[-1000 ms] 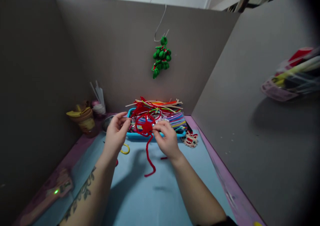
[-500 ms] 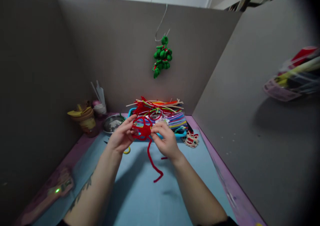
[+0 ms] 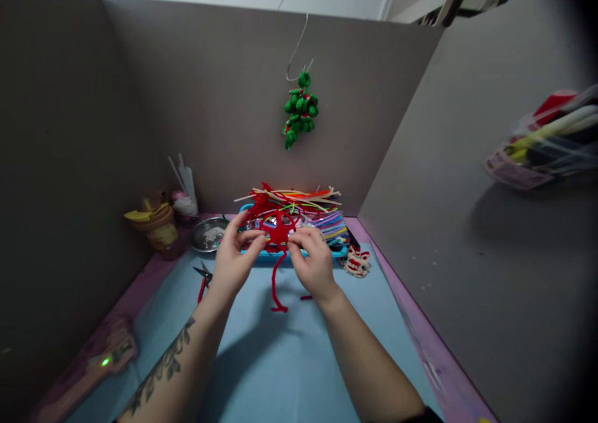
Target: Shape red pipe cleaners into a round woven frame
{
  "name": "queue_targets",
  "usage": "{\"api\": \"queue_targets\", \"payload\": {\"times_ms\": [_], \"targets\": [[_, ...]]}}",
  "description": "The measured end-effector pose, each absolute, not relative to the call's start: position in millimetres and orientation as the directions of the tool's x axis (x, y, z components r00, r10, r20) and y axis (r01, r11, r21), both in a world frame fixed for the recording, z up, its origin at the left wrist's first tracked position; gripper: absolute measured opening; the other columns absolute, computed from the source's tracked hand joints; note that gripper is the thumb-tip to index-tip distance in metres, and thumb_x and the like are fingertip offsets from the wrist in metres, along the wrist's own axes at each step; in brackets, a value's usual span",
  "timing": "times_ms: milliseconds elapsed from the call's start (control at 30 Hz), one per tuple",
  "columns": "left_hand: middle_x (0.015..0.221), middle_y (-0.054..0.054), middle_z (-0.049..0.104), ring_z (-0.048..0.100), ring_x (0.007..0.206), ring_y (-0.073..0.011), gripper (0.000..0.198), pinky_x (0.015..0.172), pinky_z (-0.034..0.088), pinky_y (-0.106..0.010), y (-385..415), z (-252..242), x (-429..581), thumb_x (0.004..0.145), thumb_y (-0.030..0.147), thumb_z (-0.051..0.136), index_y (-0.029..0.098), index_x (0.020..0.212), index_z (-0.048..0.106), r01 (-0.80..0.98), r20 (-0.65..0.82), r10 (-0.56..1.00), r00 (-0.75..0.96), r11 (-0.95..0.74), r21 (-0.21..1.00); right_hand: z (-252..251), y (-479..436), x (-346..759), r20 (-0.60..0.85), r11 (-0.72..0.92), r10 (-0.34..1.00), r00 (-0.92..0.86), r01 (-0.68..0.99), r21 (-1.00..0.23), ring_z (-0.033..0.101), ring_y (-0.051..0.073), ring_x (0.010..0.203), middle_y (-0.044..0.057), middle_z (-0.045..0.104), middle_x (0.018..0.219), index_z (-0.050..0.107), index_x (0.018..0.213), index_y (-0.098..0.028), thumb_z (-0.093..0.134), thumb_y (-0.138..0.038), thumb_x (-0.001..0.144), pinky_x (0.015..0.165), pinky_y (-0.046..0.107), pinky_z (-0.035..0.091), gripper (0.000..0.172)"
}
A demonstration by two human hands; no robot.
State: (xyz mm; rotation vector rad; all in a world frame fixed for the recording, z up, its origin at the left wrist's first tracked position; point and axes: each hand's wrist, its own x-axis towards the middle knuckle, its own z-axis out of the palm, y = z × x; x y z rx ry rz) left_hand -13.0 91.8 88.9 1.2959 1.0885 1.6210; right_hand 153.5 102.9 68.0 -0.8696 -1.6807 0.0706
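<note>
Between my two hands hangs a red pipe-cleaner flower shape [image 3: 279, 231] with open loops around a solid middle. A loose red tail dangles below it and bends at its lower end. My right hand [image 3: 312, 264] pinches the shape's right side between thumb and fingers. At its left edge, my left hand [image 3: 233, 258] holds it with thumb and fingertips, the index finger raised higher. Pliers with red handles [image 3: 204, 280] lie on the blue mat beside my left wrist. A short red piece [image 3: 306, 297] rests on the mat by my right hand.
Behind my hands stands a blue tray [image 3: 339, 252] heaped with pipe cleaners. A metal bowl [image 3: 208, 235], a pot [image 3: 159, 230] and a glue gun [image 3: 109, 357] are at left. A red-and-white craft piece [image 3: 355, 263] sits right. A green ornament [image 3: 300, 111] hangs ahead; a pink holder [image 3: 521, 167] is on the right wall.
The red flower shape has turned and moved slightly right. My left hand has shifted its grip, its thumb now at the shape's left edge. The pliers have come into fuller view.
</note>
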Motion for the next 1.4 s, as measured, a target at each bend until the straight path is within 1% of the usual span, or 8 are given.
{"api": "queue_targets", "payload": {"times_ms": [233,433,633,800,967,1100,1200,1400], "targets": [[0.062,0.005,0.063,0.06,0.059,-0.0111,0.089,0.063,0.048,-0.023,88.7,88.6,-8.1,0.071,0.031,0.077,0.014,0.147,0.033,-0.117,0.223,0.972,-0.078,-0.231,0.966,67.8,101.3,149.3,0.82,0.757,0.556,-0.139,0.491,-0.43,0.057,0.022,0.09,0.007,0.063,0.09,0.069,0.087,-0.022,0.057,-0.018,0.089,0.083,0.037,0.047,0.013],[0.058,0.004,0.065,0.06,0.054,-0.0108,0.093,0.06,0.047,-0.022,95.7,90.4,-13.1,0.064,0.032,0.081,0.011,0.144,0.038,-0.232,0.163,0.953,-0.254,-0.224,0.947,76.7,93.1,149.0,0.729,0.679,0.681,-0.066,0.429,-0.595,0.06,0.021,0.095,0.007,0.065,0.098,0.068,0.103,-0.022,0.056,-0.026,0.09,0.084,0.035,0.048,0.018],[0.066,0.002,0.069,0.063,0.058,-0.0105,0.097,0.062,0.048,-0.021,101.5,89.5,-21.5,0.06,0.03,0.084,0.013,0.143,0.037,-0.35,0.131,0.917,-0.378,-0.273,0.896,89.9,76.4,149.0,0.468,0.679,0.731,-0.496,0.46,-0.573,0.058,0.018,0.075,0.002,0.065,0.077,0.073,0.093,-0.02,0.07,-0.048,0.081,0.068,0.028,0.042,0.03],[0.064,0.004,0.067,0.063,0.058,-0.0085,0.093,0.063,0.049,-0.018,103.2,93.0,-27.4,0.061,0.027,0.083,0.013,0.142,0.039,-0.389,0.138,0.882,-0.451,-0.334,0.859,85.9,78.0,146.6,0.279,0.695,0.694,-0.664,0.516,-0.5,0.06,0.015,0.073,0.001,0.065,0.074,0.071,0.077,-0.019,0.071,-0.018,0.079,0.065,0.024,0.041,0.003],[0.062,0.003,0.067,0.062,0.056,-0.0095,0.095,0.06,0.048,-0.018,103.3,95.1,-27.4,0.056,0.028,0.087,0.011,0.138,0.042,-0.399,0.115,0.899,-0.423,-0.299,0.867,80.2,90.4,156.4,0.603,0.662,0.724,-0.335,0.582,-0.472,0.064,0.018,0.077,0.005,0.07,0.081,0.072,0.084,-0.019,0.059,-0.007,0.082,0.07,0.029,0.049,0.017],[0.062,0.001,0.068,0.063,0.055,-0.011,0.087,0.06,0.048,-0.02,102.0,92.0,-23.4,0.059,0.032,0.085,0.011,0.134,0.044,-0.352,0.124,0.946,-0.3,-0.231,0.907,83.8,87.7,161.5,0.865,0.745,0.499,0.043,0.489,-0.454,0.068,0.018,0.083,0.006,0.073,0.09,0.072,0.1,-0.023,0.057,-0.012,0.088,0.076,0.031,0.054,0.022],[0.064,0.0,0.07,0.064,0.057,-0.0124,0.084,0.061,0.048,-0.022,99.9,91.8,-20.9,0.061,0.033,0.084,0.013,0.133,0.044,-0.352,0.119,0.97,-0.211,-0.189,0.917,85.0,83.3,160.4,0.909,0.806,0.411,0.073,0.436,-0.399,0.069,0.018,0.083,0.005,0.075,0.092,0.072,0.105,-0.026,0.061,-0.011,0.086,0.077,0.031,0.055,0.026],[0.059,0.003,0.065,0.062,0.056,-0.0119,0.076,0.06,0.046,-0.022,95.0,96.3,-19.8,0.063,0.031,0.082,0.014,0.128,0.048,-0.351,0.131,0.986,-0.104,-0.159,0.923,84.8,83.7,157.1,0.834,0.787,0.549,0.049,0.305,-0.536,0.07,0.018,0.087,0.005,0.076,0.096,0.074,0.101,-0.025,0.064,-0.016,0.086,0.081,0.031,0.055,0.021]]}}
